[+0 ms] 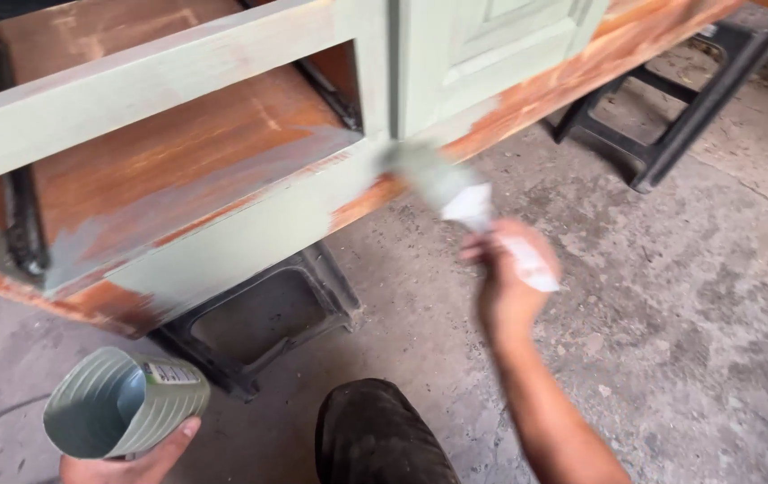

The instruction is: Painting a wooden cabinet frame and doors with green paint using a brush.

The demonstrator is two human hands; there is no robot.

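Paintbrush [445,184] against green-painted cabinet [249,229]

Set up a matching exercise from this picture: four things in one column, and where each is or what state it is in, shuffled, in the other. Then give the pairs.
Things
1. paintbrush
2. paint can
3. black stand
4. cabinet

Places or states
A. on the concrete floor, under the furniture
B. partly painted pale green, bare wood showing
C. in the right hand, bristles at the lower rail
D. in the left hand, tilted, green paint inside

Pairs: 1-C, 2-D, 3-A, 4-B
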